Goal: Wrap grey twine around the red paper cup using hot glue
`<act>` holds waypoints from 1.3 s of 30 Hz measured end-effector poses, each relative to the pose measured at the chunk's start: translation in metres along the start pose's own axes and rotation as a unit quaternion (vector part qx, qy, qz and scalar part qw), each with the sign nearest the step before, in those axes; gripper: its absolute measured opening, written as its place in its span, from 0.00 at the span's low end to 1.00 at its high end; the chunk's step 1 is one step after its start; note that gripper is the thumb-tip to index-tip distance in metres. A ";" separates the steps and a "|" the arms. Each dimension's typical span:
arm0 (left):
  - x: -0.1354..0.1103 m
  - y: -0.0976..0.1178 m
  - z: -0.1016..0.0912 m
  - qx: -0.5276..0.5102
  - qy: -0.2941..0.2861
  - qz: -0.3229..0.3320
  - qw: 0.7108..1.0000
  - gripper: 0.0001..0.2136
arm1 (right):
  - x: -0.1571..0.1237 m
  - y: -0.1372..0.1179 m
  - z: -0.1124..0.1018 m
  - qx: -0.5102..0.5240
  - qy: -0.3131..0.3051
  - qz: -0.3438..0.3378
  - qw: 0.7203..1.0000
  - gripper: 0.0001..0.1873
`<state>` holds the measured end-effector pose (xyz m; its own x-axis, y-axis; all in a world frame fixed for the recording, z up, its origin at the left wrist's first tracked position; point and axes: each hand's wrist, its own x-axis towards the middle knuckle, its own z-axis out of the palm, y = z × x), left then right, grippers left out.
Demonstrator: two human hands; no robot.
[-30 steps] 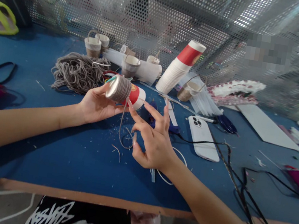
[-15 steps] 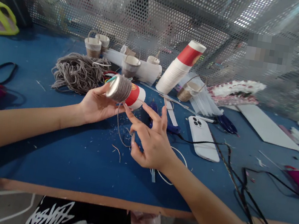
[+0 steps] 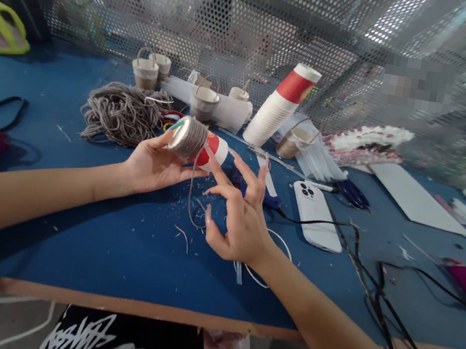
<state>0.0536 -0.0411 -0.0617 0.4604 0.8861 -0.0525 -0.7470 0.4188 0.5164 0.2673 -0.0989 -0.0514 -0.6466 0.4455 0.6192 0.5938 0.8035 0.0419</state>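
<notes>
My left hand [image 3: 152,164] grips a red and white paper cup [image 3: 200,144] lying on its side above the blue table [image 3: 71,231], its bottom half wound with grey cord. A loose end of grey cord [image 3: 191,194] hangs from the cup down to my right hand [image 3: 237,217]. That hand has its fingers spread, the index fingertip touching the cup's red band and the thumb at the cord's lower loop. Behind the left hand lies a tangled bundle of grey cord [image 3: 122,111].
A leaning stack of paper cups [image 3: 280,106] and several small cord-wrapped cups [image 3: 145,72] stand at the back by the perforated metal screen. A white phone [image 3: 315,212], a blue glue gun [image 3: 256,193] with black cable [image 3: 371,281], and white card pieces [image 3: 412,198] lie to the right.
My left hand has tilted the cup slightly upward and my right index finger has risen to touch its red band. The hanging cord swung a little.
</notes>
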 end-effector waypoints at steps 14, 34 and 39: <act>-0.001 0.000 0.004 -0.016 0.010 -0.016 1.000 0.20 | 0.000 0.000 -0.001 0.014 -0.032 0.026 0.999 0.15; -0.002 -0.001 0.006 -0.047 0.025 -0.009 0.999 0.20 | 0.000 -0.002 -0.001 0.006 -0.064 0.025 0.998 0.14; -0.001 -0.002 0.008 -0.046 0.040 -0.001 0.998 0.20 | -0.001 -0.002 -0.001 0.003 -0.059 0.014 0.998 0.12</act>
<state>0.0583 -0.0446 -0.0559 0.4254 0.8966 -0.1233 -0.7886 0.4341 0.4355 0.2668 -0.1012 -0.0512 -0.6822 0.5104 0.5235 0.6094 0.7926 0.0214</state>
